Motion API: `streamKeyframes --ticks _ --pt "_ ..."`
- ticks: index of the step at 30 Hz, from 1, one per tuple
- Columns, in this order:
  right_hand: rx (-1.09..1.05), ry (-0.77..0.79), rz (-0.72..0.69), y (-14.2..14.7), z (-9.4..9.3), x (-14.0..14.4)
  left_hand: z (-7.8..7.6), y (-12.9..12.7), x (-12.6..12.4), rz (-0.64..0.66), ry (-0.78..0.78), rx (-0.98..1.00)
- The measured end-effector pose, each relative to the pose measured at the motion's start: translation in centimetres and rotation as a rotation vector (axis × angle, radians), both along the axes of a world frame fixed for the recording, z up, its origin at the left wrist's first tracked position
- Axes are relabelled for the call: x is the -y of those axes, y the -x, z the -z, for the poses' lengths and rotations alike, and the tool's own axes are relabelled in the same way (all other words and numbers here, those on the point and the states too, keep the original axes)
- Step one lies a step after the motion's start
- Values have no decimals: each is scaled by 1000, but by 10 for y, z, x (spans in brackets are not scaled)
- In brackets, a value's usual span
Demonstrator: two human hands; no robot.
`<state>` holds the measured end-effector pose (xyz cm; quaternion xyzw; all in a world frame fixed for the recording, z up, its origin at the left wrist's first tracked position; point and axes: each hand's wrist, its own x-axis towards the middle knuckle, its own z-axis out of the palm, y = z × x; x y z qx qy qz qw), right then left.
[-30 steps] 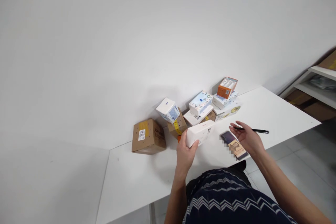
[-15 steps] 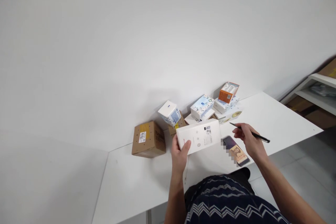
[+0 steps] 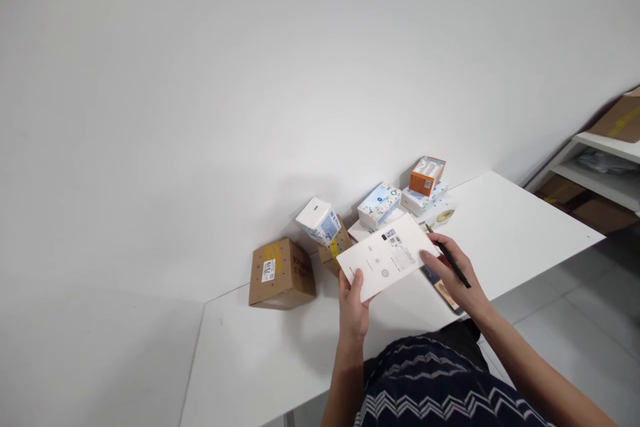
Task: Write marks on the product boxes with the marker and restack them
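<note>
- White tabletop (image 3: 250, 360) stretches along a plain white wall (image 3: 200, 80), with pale floor tiles (image 3: 575, 320) showing past its near edge.
- Closest is the wearer's own navy top (image 3: 430, 380), patterned with white zigzag stripes, against the near edge of the table.
- Left hand (image 3: 353, 310) grips the near left corner of a slim white box (image 3: 377, 260), thumb on the upper face and fingers beneath.
- Right hand (image 3: 450, 283) has its thumb on the box's right end and also holds a black pen (image 3: 457, 270), which slants across the fingers.
- Between the two hands, the slim white box is held above the table, its face with small grey print and a code label turned up.
- Under the right hand lies a smartphone (image 3: 447, 295), partly covered.
- Beyond, to the left, sits a brown carton (image 3: 290, 280) with a white label reading 7519.
- Beside it, a smaller brown carton with yellow tape (image 3: 336, 250) bears a white-and-blue box (image 3: 317, 220).
- Further right, a light-blue floral box (image 3: 380, 203) rests on a flat white box (image 3: 359, 231).
- Next comes an orange-and-white box (image 3: 427, 175) on a white floral box (image 3: 423, 201).
- Farthest right, white shelving (image 3: 600, 183) holds more brown cartons (image 3: 617, 121).
</note>
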<state>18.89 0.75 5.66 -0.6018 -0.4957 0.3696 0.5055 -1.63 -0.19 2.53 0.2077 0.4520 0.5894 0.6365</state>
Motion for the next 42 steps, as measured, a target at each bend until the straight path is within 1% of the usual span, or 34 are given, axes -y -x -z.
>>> streamKeyframes --ticks 3,6,8,11,16,18,21,25,29,31,32,34,36,37,38,39,42 --pt "-57 21 -12 -4 0 -1 -3 3 0 43 -19 41" --pt "-136 71 -24 -8 4 -1 -3 4 0 94 -57 76" --pt "-168 75 -18 -10 7 0 -3 3 1 106 -70 69" --pt "-138 43 -17 -13 6 -1 -5 -2 3 77 -84 34" --pt "15 3 -83 -15 -6 -3 -9 -8 4 42 -103 -20" --pt "79 5 -77 -14 -9 -4 -9 -9 5 35 -110 -46" --pt "126 -6 -60 -13 -7 -5 -6 -9 6 18 -119 -64" --pt "117 -54 -67 -13 0 -7 -5 -4 8 21 -148 -68" --pt "35 -153 -111 -16 8 -12 -7 -1 10 -12 -182 -65" --pt "-8 -166 -140 -18 11 -17 -8 -1 11 -39 -222 -99" --pt "-45 -164 -129 -20 10 -20 -8 -1 12 -51 -244 -135" --pt "-153 -175 -34 -24 6 -25 -9 -1 13 -75 -275 -251" --pt "-283 -231 89 -27 -3 -26 -10 -1 13 -94 -289 -394" --pt "-337 -268 114 -27 -10 -24 -9 -1 13 -100 -295 -461" --pt "-375 -300 102 -26 -17 -21 -9 -1 13 -103 -305 -521" --pt "-402 -328 61 -24 -24 -17 -9 -2 13 -100 -317 -570" --pt "-400 -364 -132 -9 -44 -1 -7 -3 12 -52 -370 -661"
